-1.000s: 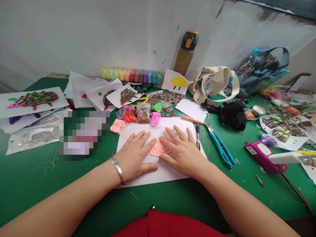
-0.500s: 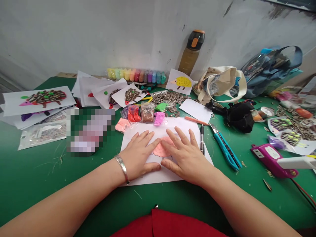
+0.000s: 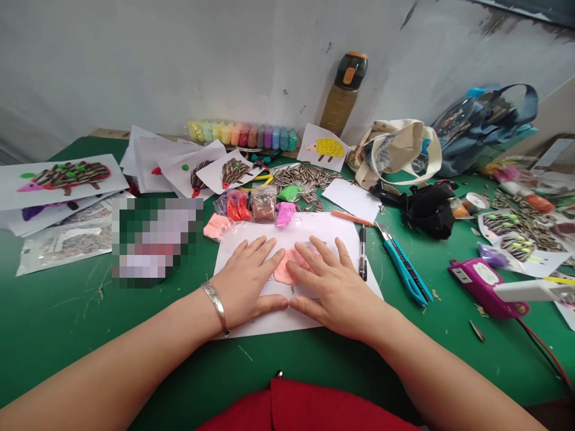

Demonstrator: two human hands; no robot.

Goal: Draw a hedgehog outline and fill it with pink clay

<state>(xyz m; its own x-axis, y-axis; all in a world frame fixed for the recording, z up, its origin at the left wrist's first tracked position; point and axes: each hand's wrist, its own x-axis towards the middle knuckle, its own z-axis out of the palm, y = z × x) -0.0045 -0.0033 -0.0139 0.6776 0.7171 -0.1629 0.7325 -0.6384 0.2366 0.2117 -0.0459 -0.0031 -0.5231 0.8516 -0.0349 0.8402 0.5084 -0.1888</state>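
Salmon-pink clay [image 3: 282,269] lies as a flattened patch on a white sheet [image 3: 269,322], in the gap ahead of the two thumbs. Both hands rest palm down with fingers spread, grasping nothing: the left hand [image 3: 247,284] has its index fingertip at the patch's left edge, and the right hand [image 3: 339,290] lays its fingers over the right part, the thumb tips nearly meeting on the near side. Uneven pressure from those right fingers could, I judge, thin the clay on one side or push its edge over the dark drawn marks just below it; clay sticking to a fingertip could tear the rim on lifting, and a sideways push could make the sheet slide or crease. As for direction, no clear front end shows; the long axis seems to run left to right across the sheet, though the covering fingers leave the far end uncertain. Just beyond the right hand, a black pen [image 3: 363,254] lies near the sheet's right edge, where a stray nudge could roll it. Farther right is a blue cutter [image 3: 406,269], its narrow tip towards the sheet's far corner; reaching that way carelessly could risk a nick. Past the sheet's far edge, small bagged lumps such as the magenta one [image 3: 284,214] sit close, before a loose heap of striped seeds [image 3: 305,179], which could scatter if knocked.
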